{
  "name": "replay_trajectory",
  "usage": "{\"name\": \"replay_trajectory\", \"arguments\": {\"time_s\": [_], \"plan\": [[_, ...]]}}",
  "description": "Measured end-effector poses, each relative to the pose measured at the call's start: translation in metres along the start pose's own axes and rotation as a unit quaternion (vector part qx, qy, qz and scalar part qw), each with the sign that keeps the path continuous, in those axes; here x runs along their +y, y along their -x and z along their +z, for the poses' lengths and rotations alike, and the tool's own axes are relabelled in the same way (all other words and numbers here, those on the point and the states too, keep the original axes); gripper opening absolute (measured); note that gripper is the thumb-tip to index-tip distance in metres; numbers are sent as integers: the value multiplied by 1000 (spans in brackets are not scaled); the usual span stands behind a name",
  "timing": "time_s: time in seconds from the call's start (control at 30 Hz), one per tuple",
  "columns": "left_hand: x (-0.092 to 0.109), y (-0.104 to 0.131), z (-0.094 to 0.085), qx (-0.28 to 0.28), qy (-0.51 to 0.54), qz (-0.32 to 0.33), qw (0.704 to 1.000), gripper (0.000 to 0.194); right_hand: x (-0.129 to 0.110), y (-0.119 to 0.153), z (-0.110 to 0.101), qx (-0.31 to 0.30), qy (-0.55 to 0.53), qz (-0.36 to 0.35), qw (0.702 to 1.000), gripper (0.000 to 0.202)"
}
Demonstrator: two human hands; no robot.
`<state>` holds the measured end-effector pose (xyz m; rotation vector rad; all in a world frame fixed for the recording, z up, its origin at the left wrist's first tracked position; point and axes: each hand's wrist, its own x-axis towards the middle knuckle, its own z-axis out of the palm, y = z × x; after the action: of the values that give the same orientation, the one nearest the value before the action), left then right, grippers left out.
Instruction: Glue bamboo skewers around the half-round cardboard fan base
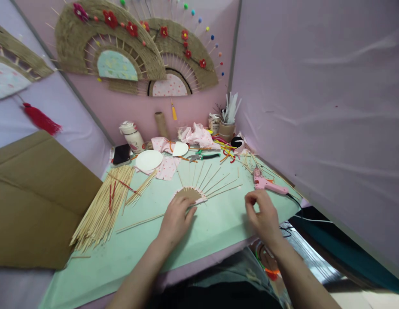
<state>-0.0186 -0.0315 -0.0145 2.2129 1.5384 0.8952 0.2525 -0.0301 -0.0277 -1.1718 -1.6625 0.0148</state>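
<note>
A brown cardboard half-disc (pixel 189 194) with thin sticks fanned out from its curved edge lies on the green tabletop. My left hand (pixel 177 215) rests over its lower left part, fingers bent round the straight edge; what they grip is partly hidden. One long stick (pixel 139 223) runs out to the left from under that hand. My right hand (pixel 261 211) hovers near the table's right side, thumb and fingertips brought together in a loop; anything between them is too small to tell. A pink glue gun (pixel 270 185) lies just beyond it.
A large pile of sticks (pixel 104 206) and a cardboard sheet (pixel 38 201) are at left. Pliers (pixel 205 156), white discs (pixel 149 160), pink cloth (pixel 199 136), a bottle (pixel 132 137) and a phone (pixel 121 154) line the back. Woven fans (pixel 154 47) hang on the wall.
</note>
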Motion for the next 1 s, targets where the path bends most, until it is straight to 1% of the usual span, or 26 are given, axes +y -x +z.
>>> {"name": "replay_trajectory", "arguments": {"time_s": [0.07, 0.2, 0.27, 0.33, 0.4, 0.47, 0.5, 0.53, 0.57, 0.63, 0.67, 0.7, 0.73, 0.77, 0.8, 0.83, 0.87, 0.93, 1.0], "plan": [[-7, 3, 0, 3, -58, 24, 998, 19, 19, -14, -16, 30, 42, 21, 998, 6], [-11, 16, 0, 9, -125, 36, 991, 21, 58, -31, -46, 27, 74, 100, 992, 14], [-11, 23, -1, 22, -133, 50, 990, 20, 69, -32, -54, 31, 84, 129, 988, 19], [-11, 29, -1, 45, -124, 71, 989, 19, 70, -28, -56, 45, 80, 155, 984, 24], [-8, 34, 1, 65, -96, 91, 989, 19, 60, -22, -51, 55, 29, 189, 980, 27], [0, 38, 4, 73, -42, 96, 992, 19, 38, -15, -38, 41, -85, 228, 969, 27], [6, 40, 6, 72, -5, 86, 994, 18, 24, -12, -30, 20, -151, 246, 957, 27], [13, 42, 7, 71, 40, 70, 994, 17, 8, -9, -20, -16, -202, 259, 944, 27], [21, 43, 7, 65, 89, 35, 993, 17, -8, -7, -11, -59, -244, 260, 932, 26], [33, 43, 4, 35, 175, -31, 983, 16, -39, -5, 9, -149, -306, 249, 907, 25], [36, 41, -1, 23, 196, -48, 979, 16, -52, -5, 18, -176, -331, 240, 895, 24], [34, 37, -8, 24, 190, -56, 980, 16, -62, -5, 27, -196, -351, 232, 886, 22], [29, 32, -18, 26, 160, -64, 985, 18, -70, -7, 35, -210, -364, 229, 878, 21], [18, 25, -30, 26, 111, -78, 990, 23, -75, -8, 43, -221, -373, 227, 872, 20], [3, 17, -45, 18, 36, -98, 994, 26, -78, -10, 51, -234, -379, 227, 866, 20], [-15, 8, -60, -4, -49, -126, 991, 30, -80, -11, 59, -250, -381, 226, 861, 20], [-36, -2, -76, 0, -86, -151, 985, 33, -81, -12, 66, -272, -380, 222, 856, 19], [-78, -21, -105, 1, -133, -188, 973, 36, -84, -10, 79, -329, -371, 198, 846, 15], [-114, -35, -128, -8, -178, -224, 958, 40, -89, -6, 90, -383, -353, 154, 839, 12]]}}
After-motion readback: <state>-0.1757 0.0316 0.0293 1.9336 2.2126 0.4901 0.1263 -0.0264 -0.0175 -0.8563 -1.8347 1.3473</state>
